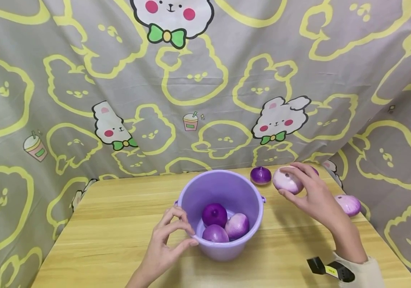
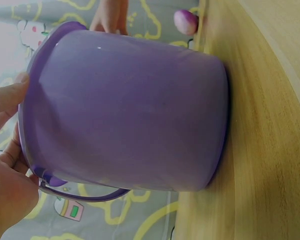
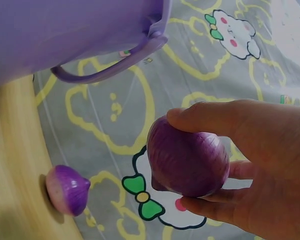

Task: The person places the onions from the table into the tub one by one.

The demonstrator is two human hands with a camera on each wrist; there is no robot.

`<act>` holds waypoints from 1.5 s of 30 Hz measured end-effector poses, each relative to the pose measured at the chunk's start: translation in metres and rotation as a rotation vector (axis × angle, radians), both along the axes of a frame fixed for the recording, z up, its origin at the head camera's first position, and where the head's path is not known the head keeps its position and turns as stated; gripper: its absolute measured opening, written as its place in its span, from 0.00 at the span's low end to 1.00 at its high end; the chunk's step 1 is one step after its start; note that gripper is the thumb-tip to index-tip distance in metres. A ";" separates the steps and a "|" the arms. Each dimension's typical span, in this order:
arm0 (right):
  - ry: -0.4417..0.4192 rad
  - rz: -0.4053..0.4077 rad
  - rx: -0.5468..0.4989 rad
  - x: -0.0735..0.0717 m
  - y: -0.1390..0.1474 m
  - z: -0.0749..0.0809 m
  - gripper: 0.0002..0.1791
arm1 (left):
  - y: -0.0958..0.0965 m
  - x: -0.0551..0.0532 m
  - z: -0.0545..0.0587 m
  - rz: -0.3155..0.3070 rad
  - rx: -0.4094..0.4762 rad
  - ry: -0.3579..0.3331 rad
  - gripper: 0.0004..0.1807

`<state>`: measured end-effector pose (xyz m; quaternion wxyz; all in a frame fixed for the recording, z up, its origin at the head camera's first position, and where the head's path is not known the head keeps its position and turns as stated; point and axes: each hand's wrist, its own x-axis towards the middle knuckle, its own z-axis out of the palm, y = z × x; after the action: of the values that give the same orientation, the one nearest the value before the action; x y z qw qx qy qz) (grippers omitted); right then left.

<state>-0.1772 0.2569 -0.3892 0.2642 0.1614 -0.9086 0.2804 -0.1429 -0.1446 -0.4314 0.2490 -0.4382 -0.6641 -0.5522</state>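
A light purple bucket [image 1: 221, 252] stands upright on the wooden table, with three purple onions inside, one of them a dark onion [image 1: 214, 215]. My left hand [image 1: 165, 240] grips the bucket's rim at its near left side, fingers and thumb bent at the edge. To the right of the bucket, my right hand [image 1: 311, 192] holds a pale purple onion [image 1: 286, 182] between thumb and fingers. The right wrist view shows this onion [image 3: 187, 157] lifted off the table.
A dark purple onion [image 1: 261, 176] sits on the table [image 1: 119, 224] behind the bucket's right side. Another onion [image 1: 349, 205] lies near the right edge, partly behind the right forearm. A purple patch shows behind the right hand. A patterned curtain [image 1: 198, 88] hangs behind the table.
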 end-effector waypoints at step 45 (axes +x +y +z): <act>0.147 0.047 -0.025 0.025 -0.018 0.029 0.39 | -0.001 -0.001 -0.001 0.016 -0.017 -0.005 0.13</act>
<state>-0.1523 0.2385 -0.3598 0.3254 0.1995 -0.8791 0.2855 -0.1435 -0.1453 -0.4326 0.2483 -0.4335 -0.6728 -0.5457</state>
